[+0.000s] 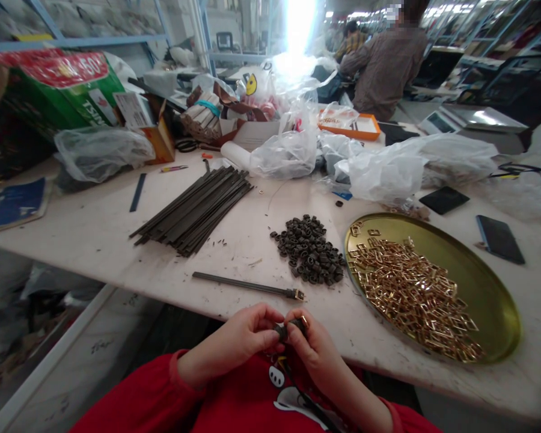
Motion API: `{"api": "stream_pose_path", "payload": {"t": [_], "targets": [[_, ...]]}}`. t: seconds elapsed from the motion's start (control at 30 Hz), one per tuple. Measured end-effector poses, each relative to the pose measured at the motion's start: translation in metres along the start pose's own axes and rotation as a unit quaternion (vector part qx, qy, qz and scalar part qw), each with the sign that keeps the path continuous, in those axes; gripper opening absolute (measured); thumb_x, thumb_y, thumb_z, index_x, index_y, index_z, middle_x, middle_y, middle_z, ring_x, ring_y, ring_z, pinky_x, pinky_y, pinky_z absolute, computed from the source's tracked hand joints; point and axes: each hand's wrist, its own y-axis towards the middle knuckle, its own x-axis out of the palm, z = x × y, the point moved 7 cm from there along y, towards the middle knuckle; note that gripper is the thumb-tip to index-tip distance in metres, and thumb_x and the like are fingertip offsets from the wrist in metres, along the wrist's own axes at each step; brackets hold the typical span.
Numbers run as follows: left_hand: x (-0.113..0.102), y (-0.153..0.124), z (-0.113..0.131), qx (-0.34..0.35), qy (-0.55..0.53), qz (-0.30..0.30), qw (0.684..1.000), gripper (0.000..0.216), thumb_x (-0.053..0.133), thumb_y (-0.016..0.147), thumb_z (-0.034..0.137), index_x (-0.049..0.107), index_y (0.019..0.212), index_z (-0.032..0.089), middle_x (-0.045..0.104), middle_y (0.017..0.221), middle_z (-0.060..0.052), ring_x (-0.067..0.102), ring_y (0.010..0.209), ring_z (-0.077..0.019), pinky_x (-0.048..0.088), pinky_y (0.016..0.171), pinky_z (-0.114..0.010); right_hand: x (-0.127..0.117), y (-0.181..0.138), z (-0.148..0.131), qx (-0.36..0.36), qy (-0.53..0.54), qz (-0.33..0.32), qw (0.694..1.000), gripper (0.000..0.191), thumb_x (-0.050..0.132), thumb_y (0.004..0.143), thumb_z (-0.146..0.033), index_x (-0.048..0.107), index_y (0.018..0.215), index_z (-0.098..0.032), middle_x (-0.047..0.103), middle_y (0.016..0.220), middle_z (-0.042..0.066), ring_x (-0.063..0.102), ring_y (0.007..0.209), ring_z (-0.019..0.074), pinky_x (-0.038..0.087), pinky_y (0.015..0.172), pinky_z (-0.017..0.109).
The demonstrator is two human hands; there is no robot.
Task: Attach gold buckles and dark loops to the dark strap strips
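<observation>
In front of my red top, both hands meet at the table's near edge. My left hand [250, 337] pinches one end of a dark strap [281, 331] between thumb and fingers. My right hand [313, 349] is closed round the same strap, and a bit of gold metal shows at its fingertips. Fingers hide most of that end. Just beyond them lies another strap [238, 282] with a gold buckle [299, 294] at its right end. Farther off are a heap of small dark loops [313, 249] and a round gold tray [500, 319] holding many gold buckles [415, 288].
A stack of dark straps [198, 207] lies left of the loops. Plastic bags [383, 168], an orange box lid [365, 127] and a green box [72, 90] line the back. A phone [500, 239] rests at right. Another person [385, 66] is beyond the table.
</observation>
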Motion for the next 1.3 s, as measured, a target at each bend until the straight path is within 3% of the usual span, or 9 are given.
{"api": "stream_pose_path", "payload": {"t": [0.27, 0.47, 0.57, 0.67, 0.77, 0.9, 1.13, 1.3], "targets": [[0.007, -0.008, 0.011, 0.026, -0.022, -0.055, 0.998, 0.027, 0.061, 0.074, 0.023, 0.052, 0.098, 0.014, 0.062, 0.096, -0.006, 0.059, 0.089, -0.0159, 0.044, 0.082, -0.031, 0.006, -0.001, 0.010, 0.027, 0.071, -0.002, 0.997, 0.023, 0.040, 0.087, -0.042, 0.043, 0.083, -0.020, 0.044, 0.068, -0.002, 0.042, 0.062, 0.0133, 0.036, 0.057, 0.025], [0.000, 0.000, 0.001, 0.018, 0.056, 0.006, 0.998, 0.029, 0.056, 0.077, 0.033, 0.049, 0.098, 0.014, 0.061, 0.076, -0.001, 0.057, 0.065, -0.0117, 0.044, 0.064, -0.025, 0.004, -0.002, 0.007, -0.006, 0.029, 0.016, 0.999, 0.025, 0.039, 0.087, -0.043, 0.044, 0.080, -0.020, 0.044, 0.068, -0.002, 0.043, 0.062, 0.0137, 0.035, 0.058, 0.025], [-0.003, 0.000, 0.001, -0.003, 0.199, 0.009, 0.980, 0.024, 0.046, 0.082, 0.038, 0.051, 0.083, 0.014, 0.057, 0.062, 0.002, 0.051, 0.052, -0.0104, 0.039, 0.052, -0.022, 0.003, -0.004, 0.011, -0.005, 0.037, 0.038, 0.999, 0.026, 0.037, 0.088, -0.043, 0.043, 0.079, -0.020, 0.043, 0.066, -0.003, 0.042, 0.061, 0.0135, 0.035, 0.056, 0.025], [-0.001, -0.006, 0.010, -0.007, 0.314, -0.029, 0.949, 0.032, 0.037, 0.086, 0.038, 0.051, 0.069, 0.015, 0.053, 0.060, 0.002, 0.046, 0.055, -0.0104, 0.036, 0.053, -0.021, 0.003, -0.005, 0.011, -0.013, 0.033, 0.053, 0.998, 0.024, 0.036, 0.089, -0.042, 0.043, 0.079, -0.021, 0.043, 0.066, -0.003, 0.043, 0.061, 0.0133, 0.035, 0.056, 0.025], [0.003, -0.011, 0.019, 0.007, 0.330, -0.042, 0.943, 0.028, 0.038, 0.086, 0.034, 0.051, 0.068, 0.015, 0.052, 0.064, 0.003, 0.046, 0.061, -0.0103, 0.037, 0.059, -0.019, 0.003, -0.005, 0.009, -0.022, 0.022, 0.058, 0.998, 0.024, 0.036, 0.090, -0.040, 0.044, 0.080, -0.020, 0.044, 0.067, -0.002, 0.043, 0.062, 0.0134, 0.036, 0.058, 0.025], [0.008, -0.009, 0.016, 0.005, 0.349, -0.033, 0.936, 0.031, 0.034, 0.087, 0.032, 0.049, 0.066, 0.016, 0.050, 0.060, 0.003, 0.045, 0.057, -0.0100, 0.036, 0.056, -0.019, 0.005, -0.008, 0.012, -0.024, 0.024, 0.056, 0.998, 0.023, 0.035, 0.091, -0.039, 0.044, 0.082, -0.021, 0.045, 0.068, -0.002, 0.044, 0.063, 0.0135, 0.037, 0.058, 0.025], [0.014, -0.009, 0.016, 0.036, 0.472, -0.047, 0.880, 0.030, 0.031, 0.089, 0.029, 0.054, 0.073, 0.017, 0.057, 0.069, 0.000, 0.046, 0.061, -0.0119, 0.034, 0.057, -0.021, 0.005, -0.018, 0.009, -0.043, 0.010, 0.066, 0.997, 0.021, 0.034, 0.092, -0.038, 0.046, 0.087, -0.020, 0.047, 0.073, -0.001, 0.046, 0.066, 0.0134, 0.039, 0.061, 0.024], [0.011, -0.012, 0.023, 0.037, 0.478, -0.037, 0.877, 0.033, 0.029, 0.090, 0.030, 0.053, 0.072, 0.016, 0.056, 0.067, 0.001, 0.046, 0.061, -0.0114, 0.034, 0.056, -0.020, 0.004, -0.020, 0.005, -0.050, 0.018, 0.052, 0.997, 0.022, 0.034, 0.091, -0.038, 0.048, 0.091, -0.020, 0.050, 0.073, 0.000, 0.049, 0.066, 0.0143, 0.042, 0.061, 0.025]]}}
